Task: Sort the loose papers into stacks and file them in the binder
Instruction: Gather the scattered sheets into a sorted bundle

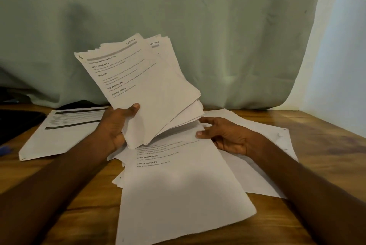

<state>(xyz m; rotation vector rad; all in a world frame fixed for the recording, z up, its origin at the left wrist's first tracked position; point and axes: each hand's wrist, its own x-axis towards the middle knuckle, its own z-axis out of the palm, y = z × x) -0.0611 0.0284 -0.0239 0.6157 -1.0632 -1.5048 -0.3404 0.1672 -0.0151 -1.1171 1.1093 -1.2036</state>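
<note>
Wooden table [316, 145], sheaf [142, 86] in left hand [113, 125].

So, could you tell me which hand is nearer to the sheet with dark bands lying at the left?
Left. The left hand is right beside the banded sheet, gripping the raised stack; the right hand is beyond it.

On the top sheet [138, 78] of the raised bundle we read "SECTION 1" at its upper corner, then the headings "INITIAL SCENE SETUP", "TASK GOAL", "TASK DESCRIPTION" and "REQUIRED PROPS"; its title line and small print are too blurred for us to read. The sheet behind it [156, 44] shows "SECTION 2". On the large sheet [178, 181] lying on the desk [316, 145] we read "TASK DESCRIPTION" and "REQUIRED PROPS". The print on the far-left sheet [65, 127] is illegible to us.
</note>
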